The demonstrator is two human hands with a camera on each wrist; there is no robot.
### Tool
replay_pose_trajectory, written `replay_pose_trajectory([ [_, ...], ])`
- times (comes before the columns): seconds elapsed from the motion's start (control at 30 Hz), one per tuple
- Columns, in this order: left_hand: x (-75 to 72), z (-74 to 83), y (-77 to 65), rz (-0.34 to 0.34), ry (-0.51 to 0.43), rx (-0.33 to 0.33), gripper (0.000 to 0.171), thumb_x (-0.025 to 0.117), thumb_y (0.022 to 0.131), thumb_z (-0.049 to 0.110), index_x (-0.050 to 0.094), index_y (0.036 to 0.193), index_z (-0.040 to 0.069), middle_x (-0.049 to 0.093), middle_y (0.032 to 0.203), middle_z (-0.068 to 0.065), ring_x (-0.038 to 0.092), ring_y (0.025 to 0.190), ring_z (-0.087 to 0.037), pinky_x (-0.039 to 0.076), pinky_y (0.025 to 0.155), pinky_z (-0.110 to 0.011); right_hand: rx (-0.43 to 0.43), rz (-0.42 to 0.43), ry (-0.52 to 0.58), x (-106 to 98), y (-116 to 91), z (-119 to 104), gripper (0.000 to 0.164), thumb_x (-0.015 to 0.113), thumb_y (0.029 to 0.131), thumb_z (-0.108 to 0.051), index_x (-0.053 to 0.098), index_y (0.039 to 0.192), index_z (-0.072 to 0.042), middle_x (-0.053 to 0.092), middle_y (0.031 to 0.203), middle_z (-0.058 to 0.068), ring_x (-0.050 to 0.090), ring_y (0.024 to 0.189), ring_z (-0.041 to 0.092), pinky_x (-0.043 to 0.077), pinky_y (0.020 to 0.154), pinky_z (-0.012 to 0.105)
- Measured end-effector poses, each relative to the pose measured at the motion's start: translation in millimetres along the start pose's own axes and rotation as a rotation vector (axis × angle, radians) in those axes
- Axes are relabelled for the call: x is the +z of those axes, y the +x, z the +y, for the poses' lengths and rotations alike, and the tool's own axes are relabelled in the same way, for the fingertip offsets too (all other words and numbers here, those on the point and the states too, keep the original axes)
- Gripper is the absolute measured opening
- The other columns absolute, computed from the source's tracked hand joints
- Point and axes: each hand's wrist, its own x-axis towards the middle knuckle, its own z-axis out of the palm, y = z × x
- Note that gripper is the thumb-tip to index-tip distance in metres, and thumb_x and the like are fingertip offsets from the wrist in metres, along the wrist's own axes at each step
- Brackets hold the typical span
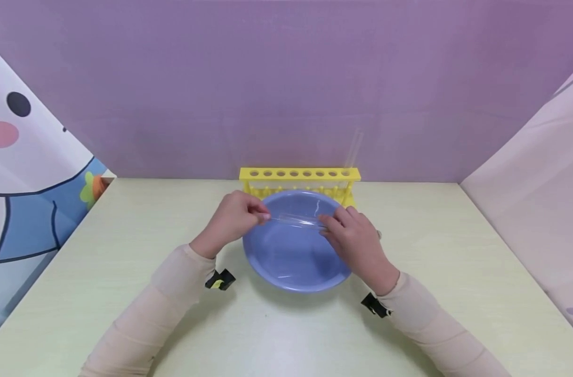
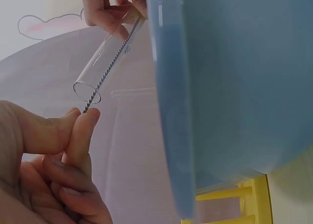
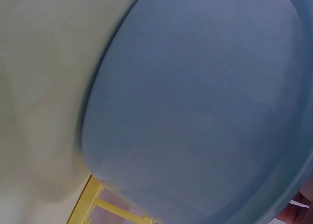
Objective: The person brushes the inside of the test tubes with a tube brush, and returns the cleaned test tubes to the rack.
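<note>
Over the glossy, round blue plastic-looking basin, the right hand holds a clear, smooth, glass-like cylindrical tube, its fingers and thumb curled about the end farther from the other hand. The left hand pinches a thin grey twisted-metal wire between the tips of thumb and forefinger, just outside the tube's round open mouth. From that pinch the wire, ridged like tight rope, runs into the tube along its length (its far end is hidden by the right hand). The tube lies nearly level across the basin, tilted slightly, with a small bluish mark on its wall.

Just behind the basin stands a bright yellow slatted rack, its flat top bar pierced by a row of round holes and its lower pegs partly covered by the basin's curved rim. A second clear slender tube leans upright in the end hole, beyond the basin's right side. Below the basin spreads a pale, smooth, faintly grained tabletop; behind it hangs a matt purple cloth-like backdrop. Wrinkled beige sleeves reach in from the basin's near side.
</note>
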Motion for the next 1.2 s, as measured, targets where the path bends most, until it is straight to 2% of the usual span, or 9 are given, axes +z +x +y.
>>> replay_pose_trajectory([
  [0.2,1.8,0.3,1.0,-0.009,0.006,-0.012,0.009,0.066,0.082,0.008,0.075,0.083,0.004,0.069,0.073,-0.003,0.060,0.065,-0.014,0.047,0.058,-0.026,0.001,-0.009,-0.016,-2,0,0,0.035,0.085,0.065,-0.009,0.070,0.096,-0.005,0.054,0.076,0.006,0.043,0.064,0.021,0.035,0.051,0.027],
  [0.4,3.3,0.8,0.7,-0.033,0.050,-0.012,0.009,0.067,0.082,0.008,0.075,0.084,0.004,0.069,0.074,-0.004,0.059,0.065,-0.014,0.048,0.057,-0.025,-0.010,0.006,-0.038,-4,1,1,0.034,0.085,0.066,-0.009,0.070,0.097,-0.007,0.056,0.079,0.007,0.043,0.064,0.022,0.036,0.051,0.029],
  [0.83,6.3,5.0,-1.8,-0.004,0.166,0.031,0.007,0.065,0.083,0.005,0.069,0.078,0.008,0.062,0.069,-0.001,0.052,0.062,-0.015,0.042,0.056,-0.024,0.007,-0.023,-0.002,-3,0,3,0.035,0.084,0.066,-0.010,0.070,0.098,-0.005,0.052,0.076,0.008,0.043,0.065,0.021,0.037,0.051,0.027],
  [1.0,6.5,6.2,-3.1,0.017,0.195,0.068,0.010,0.062,0.082,0.002,0.068,0.078,0.009,0.060,0.068,0.000,0.049,0.060,-0.016,0.037,0.054,-0.024,-0.008,-0.010,0.009,-3,0,8,0.033,0.083,0.066,-0.007,0.070,0.097,-0.006,0.049,0.075,0.007,0.042,0.064,0.023,0.034,0.051,0.029],
  [1.2,4.4,4.9,-4.9,0.087,0.260,0.147,0.008,0.067,0.084,0.006,0.069,0.077,0.009,0.064,0.072,0.000,0.051,0.061,-0.016,0.040,0.059,-0.028,0.000,-0.018,0.020,-4,1,11,0.028,0.081,0.071,-0.008,0.070,0.096,-0.005,0.051,0.076,0.007,0.042,0.065,0.024,0.033,0.051,0.029],
])
